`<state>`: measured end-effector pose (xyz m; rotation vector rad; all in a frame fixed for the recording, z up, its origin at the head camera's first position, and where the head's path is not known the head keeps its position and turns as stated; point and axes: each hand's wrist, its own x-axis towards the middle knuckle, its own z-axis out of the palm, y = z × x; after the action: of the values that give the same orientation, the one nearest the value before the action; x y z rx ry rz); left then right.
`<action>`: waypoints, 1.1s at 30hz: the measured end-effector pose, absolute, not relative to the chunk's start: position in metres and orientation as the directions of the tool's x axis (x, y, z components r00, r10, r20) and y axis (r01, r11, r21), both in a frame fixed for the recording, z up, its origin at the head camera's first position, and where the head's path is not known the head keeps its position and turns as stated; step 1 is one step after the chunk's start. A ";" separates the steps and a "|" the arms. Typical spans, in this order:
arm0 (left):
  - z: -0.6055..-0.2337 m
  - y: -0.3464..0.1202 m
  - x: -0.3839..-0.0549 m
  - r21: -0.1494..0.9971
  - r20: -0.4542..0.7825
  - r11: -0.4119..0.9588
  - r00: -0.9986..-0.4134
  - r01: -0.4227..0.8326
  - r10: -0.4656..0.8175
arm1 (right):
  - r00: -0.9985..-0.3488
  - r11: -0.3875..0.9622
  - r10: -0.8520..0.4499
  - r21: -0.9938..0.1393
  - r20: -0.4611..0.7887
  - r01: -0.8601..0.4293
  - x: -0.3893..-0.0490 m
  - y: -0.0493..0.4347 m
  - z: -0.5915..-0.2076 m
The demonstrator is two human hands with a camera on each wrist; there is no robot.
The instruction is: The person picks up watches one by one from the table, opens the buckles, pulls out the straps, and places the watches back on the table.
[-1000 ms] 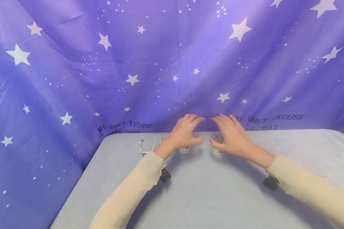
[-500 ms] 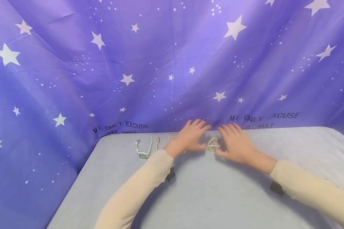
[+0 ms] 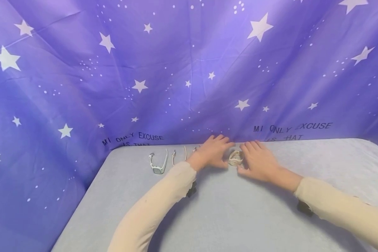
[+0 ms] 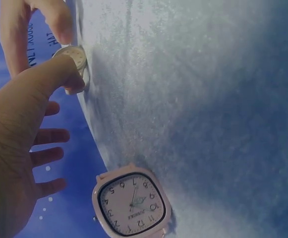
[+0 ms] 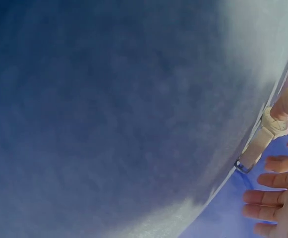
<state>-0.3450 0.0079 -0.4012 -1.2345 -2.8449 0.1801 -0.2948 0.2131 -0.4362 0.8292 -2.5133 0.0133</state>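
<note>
A cream round-faced watch [image 3: 236, 158] stands near the table's back edge, its strap forming a loop, between my two hands. My left hand [image 3: 212, 152] is at its left side, fingers spread and thumb toward it; in the left wrist view the thumb overlaps the cream watch [image 4: 73, 53]. On the other side, my right hand [image 3: 259, 159] has its fingertips beside the strap, fingers extended. The right wrist view shows the strap and buckle of this watch [image 5: 256, 146] below the right thumb. A pink square-faced watch [image 4: 132, 201] lies under my left wrist, hidden in the head view.
Farther left, a pale-green watch [image 3: 158, 170] stands with its strap ends up. Beside it, thin pink strap ends [image 3: 173, 157] rise behind my left sleeve. A grey cloth covers the table [image 3: 223, 210]; a purple starry curtain [image 3: 189, 70] hangs directly behind.
Both hands have come down and closer around the cream watch, the left one shifting right. The pale-green watch and pink straps have come out from behind the left arm.
</note>
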 end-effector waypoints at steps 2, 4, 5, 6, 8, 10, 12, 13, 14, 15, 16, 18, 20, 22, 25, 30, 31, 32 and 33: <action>-0.402 0.010 -0.345 -0.128 -0.023 0.674 -0.682 0.727 0.731 | -0.706 0.820 -0.555 0.144 0.440 -0.554 -0.295 0.213 -0.437; -0.402 0.011 -0.344 -0.136 -0.037 0.672 -0.681 0.728 0.731 | -0.715 0.824 -0.551 0.143 0.431 -0.549 -0.295 0.213 -0.438; -0.402 0.011 -0.344 -0.139 -0.042 0.671 -0.681 0.728 0.731 | -0.718 0.825 -0.548 0.140 0.428 -0.547 -0.295 0.213 -0.438; -0.402 0.011 -0.343 -0.143 -0.048 0.671 -0.682 0.728 0.730 | -0.721 0.827 -0.546 0.138 0.426 -0.544 -0.295 0.213 -0.438; -0.402 0.012 -0.343 -0.147 -0.061 0.675 -0.688 0.723 0.723 | -0.727 0.830 -0.541 0.131 0.423 -0.542 -0.295 0.213 -0.439; -0.403 0.012 -0.342 -0.147 -0.072 0.681 -0.694 0.718 0.716 | -0.734 0.833 -0.537 0.125 0.416 -0.539 -0.296 0.214 -0.439; -0.405 0.013 -0.343 -0.140 -0.078 0.685 -0.698 0.715 0.712 | -0.743 0.837 -0.533 0.123 0.404 -0.533 -0.296 0.214 -0.439; -0.406 0.013 -0.343 -0.137 -0.079 0.687 -0.700 0.713 0.710 | -0.749 0.839 -0.531 0.121 0.397 -0.531 -0.297 0.214 -0.439; -0.407 0.013 -0.344 -0.134 -0.079 0.689 -0.701 0.712 0.709 | -0.753 0.840 -0.530 0.121 0.391 -0.529 -0.297 0.214 -0.439; -0.407 0.013 -0.344 -0.129 -0.080 0.690 -0.701 0.712 0.709 | -0.755 0.841 -0.530 0.121 0.387 -0.528 -0.297 0.214 -0.439; -0.408 0.014 -0.345 -0.128 -0.079 0.690 -0.701 0.712 0.709 | -0.756 0.841 -0.530 0.122 0.384 -0.528 -0.297 0.215 -0.439; -0.409 0.014 -0.345 -0.126 -0.078 0.688 -0.698 0.715 0.712 | -0.757 0.840 -0.531 0.121 0.381 -0.529 -0.297 0.214 -0.439; -0.410 0.014 -0.345 -0.128 -0.075 0.682 -0.693 0.720 0.717 | -0.756 0.839 -0.533 0.119 0.381 -0.531 -0.297 0.215 -0.440; -0.410 0.014 -0.345 -0.133 -0.073 0.676 -0.688 0.725 0.722 | -0.755 0.838 -0.533 0.116 0.383 -0.533 -0.298 0.215 -0.440; -0.409 0.013 -0.345 -0.127 -0.074 0.675 -0.686 0.727 0.724 | -0.757 0.839 -0.530 0.106 0.383 -0.534 -0.298 0.215 -0.440; -0.410 0.014 -0.346 -0.101 -0.080 0.681 -0.688 0.725 0.721 | -0.769 0.845 -0.521 0.098 0.370 -0.526 -0.299 0.214 -0.440; -0.410 0.014 -0.346 -0.100 -0.080 0.680 -0.687 0.726 0.722 | -0.771 0.846 -0.520 0.098 0.368 -0.524 -0.298 0.214 -0.440; -0.411 0.015 -0.347 -0.097 -0.081 0.680 -0.687 0.727 0.722 | -0.772 0.847 -0.519 0.096 0.366 -0.523 -0.298 0.214 -0.440; -0.411 0.015 -0.347 -0.093 -0.080 0.680 -0.686 0.727 0.723 | -0.774 0.847 -0.518 0.093 0.365 -0.523 -0.298 0.214 -0.439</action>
<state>-0.3474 0.0149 -0.4111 -1.2575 -2.9133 0.1869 -0.2982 0.2144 -0.4394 0.7763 -2.6445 0.0196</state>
